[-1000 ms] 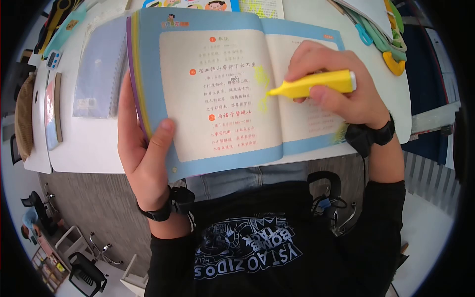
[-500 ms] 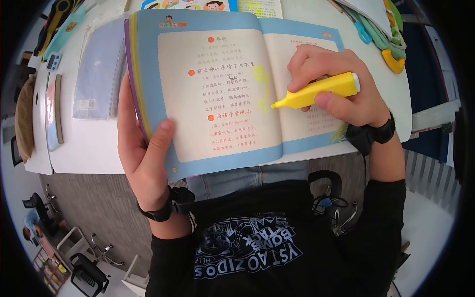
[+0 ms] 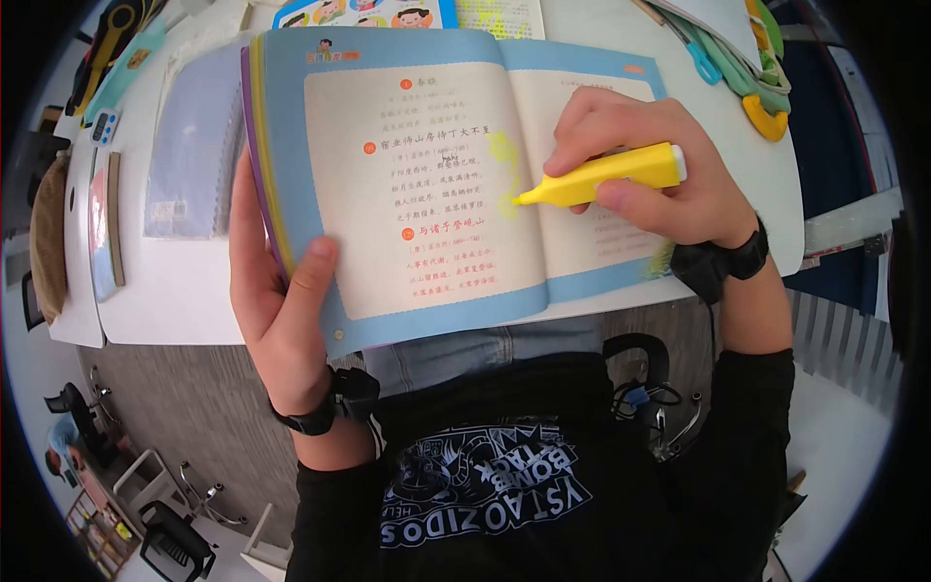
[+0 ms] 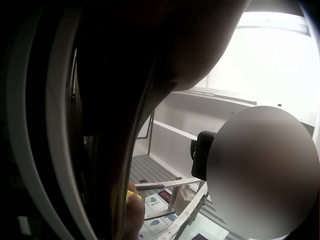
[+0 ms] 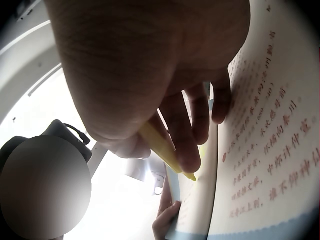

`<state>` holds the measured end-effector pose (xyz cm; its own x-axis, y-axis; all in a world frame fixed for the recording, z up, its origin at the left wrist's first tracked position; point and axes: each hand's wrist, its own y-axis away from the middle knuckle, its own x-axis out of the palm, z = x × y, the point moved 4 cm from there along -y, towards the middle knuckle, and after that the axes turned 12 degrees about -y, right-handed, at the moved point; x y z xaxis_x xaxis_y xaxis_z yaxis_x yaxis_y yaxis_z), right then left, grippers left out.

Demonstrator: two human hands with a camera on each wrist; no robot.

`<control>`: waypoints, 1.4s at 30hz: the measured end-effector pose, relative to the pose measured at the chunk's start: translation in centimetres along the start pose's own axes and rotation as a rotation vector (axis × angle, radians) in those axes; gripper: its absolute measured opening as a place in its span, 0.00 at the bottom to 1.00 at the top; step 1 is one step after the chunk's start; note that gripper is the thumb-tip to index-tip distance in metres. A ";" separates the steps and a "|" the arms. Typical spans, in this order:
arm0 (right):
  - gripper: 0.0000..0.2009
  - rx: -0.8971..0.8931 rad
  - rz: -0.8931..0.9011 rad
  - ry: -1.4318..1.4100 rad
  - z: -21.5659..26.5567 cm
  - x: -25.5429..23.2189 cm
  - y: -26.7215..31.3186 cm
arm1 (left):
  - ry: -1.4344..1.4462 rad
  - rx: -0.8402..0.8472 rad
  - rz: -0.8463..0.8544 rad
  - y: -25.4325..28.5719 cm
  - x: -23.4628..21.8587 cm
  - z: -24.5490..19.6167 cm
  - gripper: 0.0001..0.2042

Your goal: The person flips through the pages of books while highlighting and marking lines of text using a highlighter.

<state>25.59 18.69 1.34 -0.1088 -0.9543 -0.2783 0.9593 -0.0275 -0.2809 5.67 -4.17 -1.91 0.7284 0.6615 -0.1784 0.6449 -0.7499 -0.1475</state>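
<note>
An open book (image 3: pixel 427 194) with blue page borders is tilted up at the table's front edge. My left hand (image 3: pixel 286 310) grips its left edge, thumb on the front border and fingers behind the cover. A yellow highlighter (image 3: pixel 611 177) is pinched in my right hand (image 3: pixel 669 170), over the right page. Its tip is at the left page's inner margin, beside yellow marks (image 3: pixel 504 150). In the right wrist view the highlighter (image 5: pixel 160 147) points down toward the page, held by my right hand (image 5: pixel 150 75). The left wrist view is mostly dark.
Behind the book lie a picture sheet (image 3: pixel 369 14) and a yellow-marked page (image 3: pixel 499 17). A clear-covered notebook (image 3: pixel 194 145), a small timer (image 3: pixel 103 126) and a thin book (image 3: pixel 107 218) are at left. Blue scissors (image 3: pixel 703 63) and a green pouch (image 3: pixel 766 82) sit back right.
The highlighter and right hand dipped slightly down and right, then came back left and a little up, with the tip nearer the yellow marks. The book has shifted slightly left; the left hand keeps its grip.
</note>
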 end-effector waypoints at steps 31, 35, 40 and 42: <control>0.11 0.023 -0.023 0.002 0.0 -0.2 -0.1 | -0.005 -0.006 -0.019 -0.1 0.0 0.1 0.38; 0.11 0.045 -0.049 -0.067 -0.4 -0.3 0.3 | -0.033 0.017 -0.014 -0.1 0.0 0.0 0.38; 0.11 0.026 -0.021 -0.007 -0.3 -0.2 0.1 | 0.016 -0.009 -0.030 -0.1 0.1 0.1 0.38; 0.11 0.014 -0.034 -0.001 -0.3 -0.4 0.3 | -0.004 0.002 -0.036 -0.1 0.0 0.3 0.38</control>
<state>25.82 19.12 1.04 -0.1415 -0.9532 -0.2673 0.9586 -0.0645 -0.2775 5.49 -4.09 -2.15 0.7041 0.6877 -0.1769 0.6700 -0.7259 -0.1557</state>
